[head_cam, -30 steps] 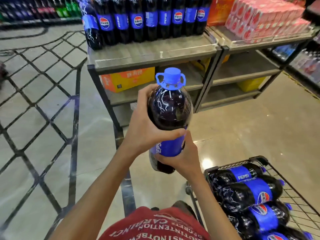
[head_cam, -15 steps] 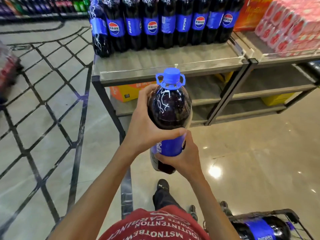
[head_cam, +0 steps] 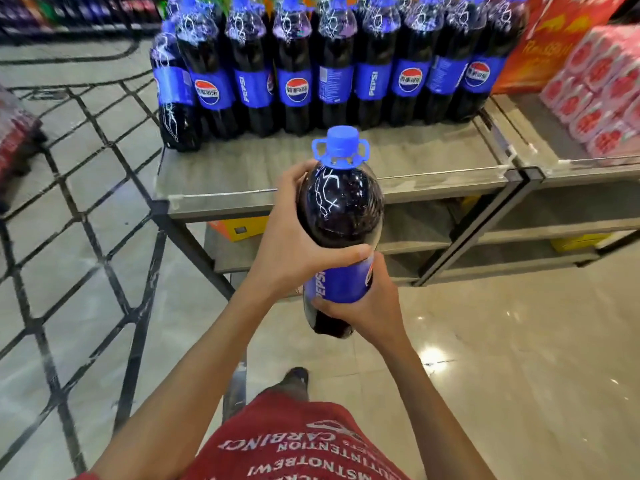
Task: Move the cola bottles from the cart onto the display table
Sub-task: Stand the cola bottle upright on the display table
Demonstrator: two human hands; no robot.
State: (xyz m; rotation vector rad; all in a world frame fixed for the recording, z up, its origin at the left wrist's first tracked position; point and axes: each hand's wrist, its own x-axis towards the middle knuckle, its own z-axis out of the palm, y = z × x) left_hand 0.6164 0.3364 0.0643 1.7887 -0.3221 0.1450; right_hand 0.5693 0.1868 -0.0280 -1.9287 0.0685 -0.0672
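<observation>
I hold a large cola bottle [head_cam: 341,206] upright in front of me, dark with a blue cap and blue label. My left hand [head_cam: 294,244] grips its upper body from the left. My right hand [head_cam: 375,303] grips the label and lower part from the right. The bottle hangs in the air just short of the front edge of the grey display table [head_cam: 263,168]. A row of several matching cola bottles [head_cam: 298,74] stands along the back of that table. The cart is out of view.
To the right stands a second table [head_cam: 540,150] carrying pink packs [head_cam: 602,88] and an orange box [head_cam: 554,43]. Yellow boxes [head_cam: 239,228] sit on the lower shelf. Red packs [head_cam: 17,133] lie on the patterned floor at left.
I have stepped closer to the display table with the bottle. The table and its bottles now fill more of the view, and the cart has dropped out of sight.
</observation>
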